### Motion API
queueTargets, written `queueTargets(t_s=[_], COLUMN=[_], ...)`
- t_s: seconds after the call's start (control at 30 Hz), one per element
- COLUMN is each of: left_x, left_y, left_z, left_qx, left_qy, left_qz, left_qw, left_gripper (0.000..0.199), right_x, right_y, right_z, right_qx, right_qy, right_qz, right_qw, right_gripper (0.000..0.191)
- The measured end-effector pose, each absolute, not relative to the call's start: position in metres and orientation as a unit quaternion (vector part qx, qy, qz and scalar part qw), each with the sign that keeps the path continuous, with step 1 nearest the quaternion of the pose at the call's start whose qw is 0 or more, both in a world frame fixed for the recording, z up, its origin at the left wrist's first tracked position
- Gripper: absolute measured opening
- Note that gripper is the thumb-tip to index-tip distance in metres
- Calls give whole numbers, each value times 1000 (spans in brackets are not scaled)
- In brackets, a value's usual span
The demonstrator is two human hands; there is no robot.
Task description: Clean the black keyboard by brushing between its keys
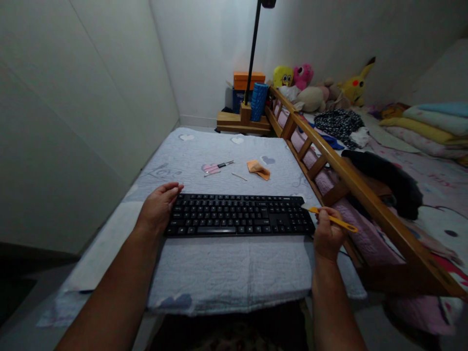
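Observation:
A black keyboard (pixel 219 214) lies across the cloth-covered table, keys facing up. At its left end, my left hand (pixel 157 204) grips the edge, with the fingers bent round the top left corner. My right hand (pixel 329 231) is closed round the yellow handle of a small brush (pixel 341 223). The brush's pale bristles are at the keyboard's upper right corner; whether they touch the keys I cannot tell. Beyond the keyboard lie an orange cloth (pixel 259 169), a cotton swab (pixel 239 176) and a thin tool with a dark grip (pixel 222 165).
A wooden bed rail (pixel 329 151) runs along the table's right side. Behind it, bedding and plush toys (pixel 310 97) fill the bed. At the far end stand a lamp pole (pixel 253 53), an orange box (pixel 249 79) and a blue roller (pixel 259 102). A wall is on the left.

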State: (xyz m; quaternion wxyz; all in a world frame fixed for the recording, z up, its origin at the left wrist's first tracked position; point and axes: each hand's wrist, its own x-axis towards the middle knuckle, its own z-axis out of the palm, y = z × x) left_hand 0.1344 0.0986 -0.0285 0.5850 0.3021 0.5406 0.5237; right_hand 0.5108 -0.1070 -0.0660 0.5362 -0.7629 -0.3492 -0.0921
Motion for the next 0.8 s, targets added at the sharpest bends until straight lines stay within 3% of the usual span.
queueTargets(t_s=[0.47,0.8], left_x=[132,131], left_y=[101,102], left_z=[-36,-38], left_qx=[318,331], left_qy=[530,539], left_qz=[521,512], left_qw=[589,581], left_gripper=[19,20], right_x=[513,506], right_y=[-106,-98], right_z=[-67,-62], right_qx=[-808,-783], right_qy=[-349,-375], right_qz=[-165,-154], right_qw=[446,473], right_gripper=[31,38])
